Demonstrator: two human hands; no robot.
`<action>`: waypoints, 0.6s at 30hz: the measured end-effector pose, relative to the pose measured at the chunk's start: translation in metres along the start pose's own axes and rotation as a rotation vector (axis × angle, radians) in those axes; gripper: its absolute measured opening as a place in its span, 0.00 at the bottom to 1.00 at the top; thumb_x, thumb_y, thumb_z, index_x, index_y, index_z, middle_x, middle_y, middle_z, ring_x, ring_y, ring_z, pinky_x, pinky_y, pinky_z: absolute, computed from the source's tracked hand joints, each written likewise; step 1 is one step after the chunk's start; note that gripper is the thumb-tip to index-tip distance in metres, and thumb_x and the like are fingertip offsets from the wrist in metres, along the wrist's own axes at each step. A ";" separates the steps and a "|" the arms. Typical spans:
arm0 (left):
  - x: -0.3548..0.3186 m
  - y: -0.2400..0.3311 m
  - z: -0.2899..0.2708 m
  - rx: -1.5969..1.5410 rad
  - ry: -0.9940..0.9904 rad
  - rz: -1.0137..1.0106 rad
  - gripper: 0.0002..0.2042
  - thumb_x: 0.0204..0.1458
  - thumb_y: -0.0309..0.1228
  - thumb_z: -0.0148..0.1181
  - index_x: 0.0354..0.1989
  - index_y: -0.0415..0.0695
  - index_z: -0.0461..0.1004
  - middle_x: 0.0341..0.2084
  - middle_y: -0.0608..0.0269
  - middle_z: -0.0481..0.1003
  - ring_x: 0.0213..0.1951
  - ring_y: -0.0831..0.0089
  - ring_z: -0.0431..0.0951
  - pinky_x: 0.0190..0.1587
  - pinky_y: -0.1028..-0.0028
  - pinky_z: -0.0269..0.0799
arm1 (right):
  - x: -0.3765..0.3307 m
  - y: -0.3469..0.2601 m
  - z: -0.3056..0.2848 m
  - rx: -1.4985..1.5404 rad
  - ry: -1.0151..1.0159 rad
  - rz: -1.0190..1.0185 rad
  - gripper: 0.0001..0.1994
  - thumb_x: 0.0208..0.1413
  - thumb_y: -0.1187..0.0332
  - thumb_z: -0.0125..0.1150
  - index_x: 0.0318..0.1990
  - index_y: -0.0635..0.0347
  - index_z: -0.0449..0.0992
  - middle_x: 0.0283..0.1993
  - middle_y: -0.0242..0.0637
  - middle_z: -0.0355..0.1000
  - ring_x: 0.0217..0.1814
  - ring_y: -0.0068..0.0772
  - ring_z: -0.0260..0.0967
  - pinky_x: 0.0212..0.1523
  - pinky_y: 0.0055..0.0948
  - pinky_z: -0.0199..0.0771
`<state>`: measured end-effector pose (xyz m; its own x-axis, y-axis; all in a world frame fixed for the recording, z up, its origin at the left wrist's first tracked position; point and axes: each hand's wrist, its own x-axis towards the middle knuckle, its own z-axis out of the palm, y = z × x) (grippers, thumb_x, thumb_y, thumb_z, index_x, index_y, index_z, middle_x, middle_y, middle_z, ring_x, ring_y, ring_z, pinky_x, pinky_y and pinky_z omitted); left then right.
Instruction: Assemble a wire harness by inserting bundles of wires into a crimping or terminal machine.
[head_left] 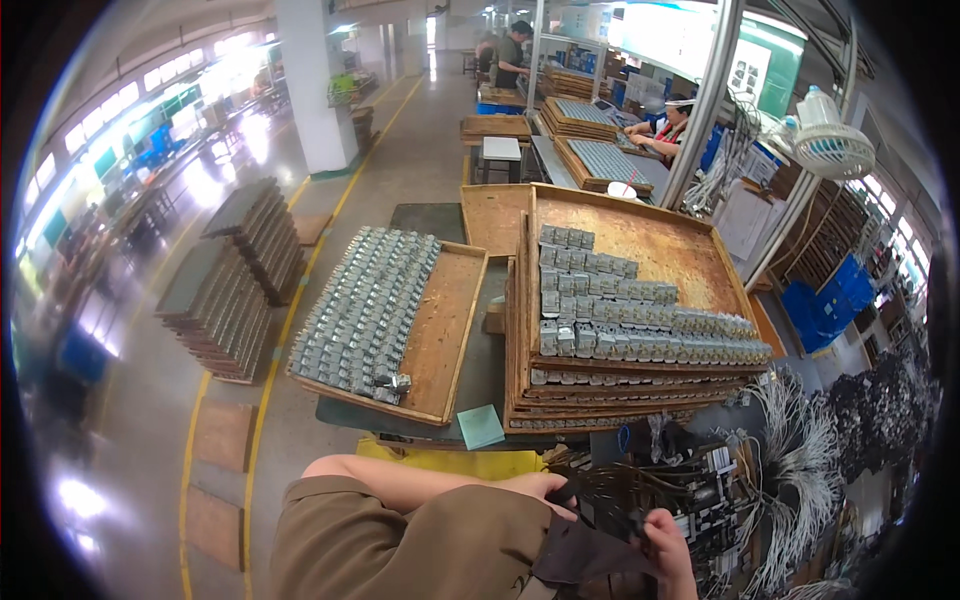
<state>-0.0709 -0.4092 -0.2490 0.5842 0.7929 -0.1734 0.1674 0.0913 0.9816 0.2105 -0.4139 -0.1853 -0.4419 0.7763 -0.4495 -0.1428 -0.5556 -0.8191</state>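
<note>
My left hand (540,488) reaches across my body, its fingers closed at a bundle of black cables (610,482). What exactly they grip is too dark to make out. Lower and to the right, my right hand (665,545) is curled with thumb and fingertips together, at a dark item I cannot name. Between and beyond the hands, the black cables run toward a cluster of grey-white connectors (712,490). A thick bunch of white wires (790,470) fans out to the right of them.
Ahead, stacked wooden trays (640,360) hold rows of small grey metal parts. Another tray (455,340) of such parts lies to the left, near a green pad (481,427). A fan (832,145) hangs at right; tray stacks (215,310) stand on the floor. Co-workers sit and stand farther off.
</note>
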 end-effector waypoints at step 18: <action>-0.257 -0.267 -0.043 0.248 -0.257 -0.486 0.26 0.52 0.45 0.53 0.56 0.45 0.64 0.47 0.59 0.72 0.44 0.62 0.74 0.44 0.66 0.71 | -0.180 -0.077 0.040 -0.420 0.069 -0.399 0.12 0.56 0.61 0.54 0.44 0.54 0.66 0.38 0.38 0.66 0.39 0.38 0.64 0.49 0.52 0.63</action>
<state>-0.2997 -0.6118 -0.4635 0.5624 0.5218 -0.6415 0.6254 0.2391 0.7427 0.2659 -0.5227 -0.0266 -0.3652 0.9267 -0.0880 0.0830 -0.0618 -0.9946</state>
